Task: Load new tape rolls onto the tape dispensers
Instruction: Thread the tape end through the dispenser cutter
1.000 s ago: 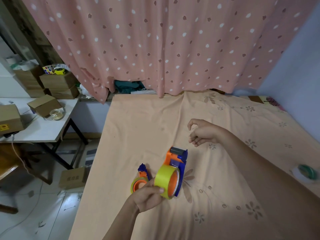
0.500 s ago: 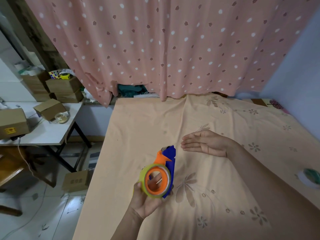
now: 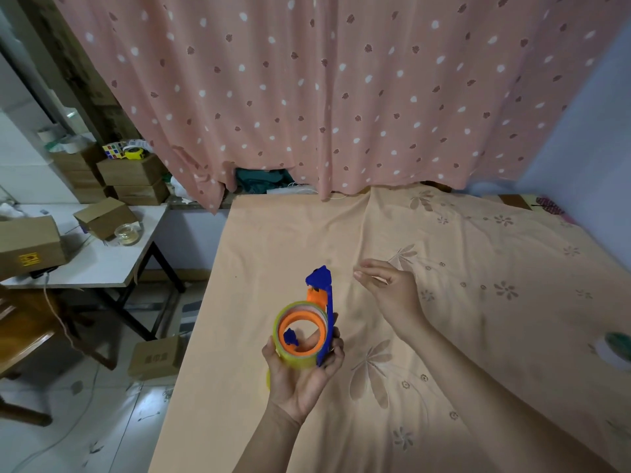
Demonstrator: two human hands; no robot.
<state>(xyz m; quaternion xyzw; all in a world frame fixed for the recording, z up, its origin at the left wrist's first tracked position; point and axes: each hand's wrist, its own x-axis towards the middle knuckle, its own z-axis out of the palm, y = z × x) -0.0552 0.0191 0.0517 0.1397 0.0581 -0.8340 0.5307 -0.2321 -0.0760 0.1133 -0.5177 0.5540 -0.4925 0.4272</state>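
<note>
The left hand (image 3: pixel 302 373) grips a blue-and-orange plastic tape dispenser (image 3: pixel 322 315) carrying a yellowish clear tape roll (image 3: pixel 297 336); the right hand (image 3: pixel 392 291) hovers empty, fingers loosely spread, above the peach floral bedsheet (image 3: pixel 444 336); a white-and-green roll (image 3: pixel 614 346) lies well apart.

My fingers (image 3: pixel 367 273) hover over a bed (image 3: pixel 273 240) spread with a peach sheet printed with pale flowers. Far out to the right of my fingers, near the sheet's edge, lies a green tape roll (image 3: pixel 619 339), blurred. Just below my left hand's fingers (image 3: pixel 333 349), a sliver of something yellow (image 3: pixel 268 378) lies on the sheet.
</note>
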